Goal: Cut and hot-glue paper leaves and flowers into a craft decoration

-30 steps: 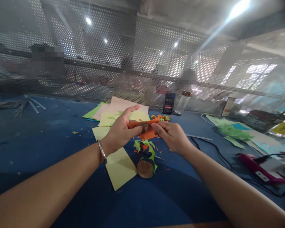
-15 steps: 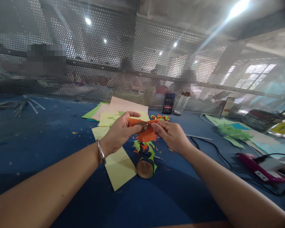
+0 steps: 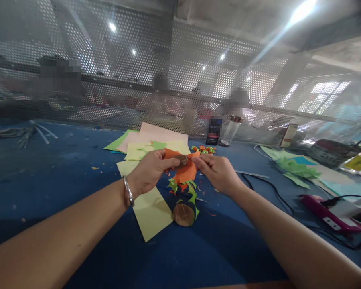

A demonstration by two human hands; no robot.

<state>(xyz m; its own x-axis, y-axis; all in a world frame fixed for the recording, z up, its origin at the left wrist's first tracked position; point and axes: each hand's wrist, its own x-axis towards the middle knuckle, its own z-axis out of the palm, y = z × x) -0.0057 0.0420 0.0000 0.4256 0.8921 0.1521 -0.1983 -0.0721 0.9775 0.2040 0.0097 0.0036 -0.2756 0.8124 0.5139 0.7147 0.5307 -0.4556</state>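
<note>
My left hand [image 3: 152,167] is closed, pinching a sheet of orange paper [image 3: 185,172] together with a small brown round disc [image 3: 183,159] that lies against it. On the other side, my right hand [image 3: 212,167] is closed on the paper's right edge with thumb and fingertips. Below the hands a short cylinder with a wood-coloured round end [image 3: 183,213] lies on its side on the blue table. Jagged green paper scraps [image 3: 192,196] lie about it. Yellow paper [image 3: 152,214] rests under my left wrist. Behind the hands sits a small pile of orange and green paper pieces [image 3: 205,149].
Pink paper [image 3: 165,134] lies at the back. A phone [image 3: 213,131] and a glass bottle [image 3: 231,130] stand against the perforated metal screen [image 3: 195,60]. To the right are a magenta power strip [image 3: 331,214], black cables [image 3: 278,192] and green paper offcuts [image 3: 299,168].
The orange paper has tilted, and more of its face shows above and below the fingers. My left fingers have curled in closer to the paper. My right hand has hardly moved.
</note>
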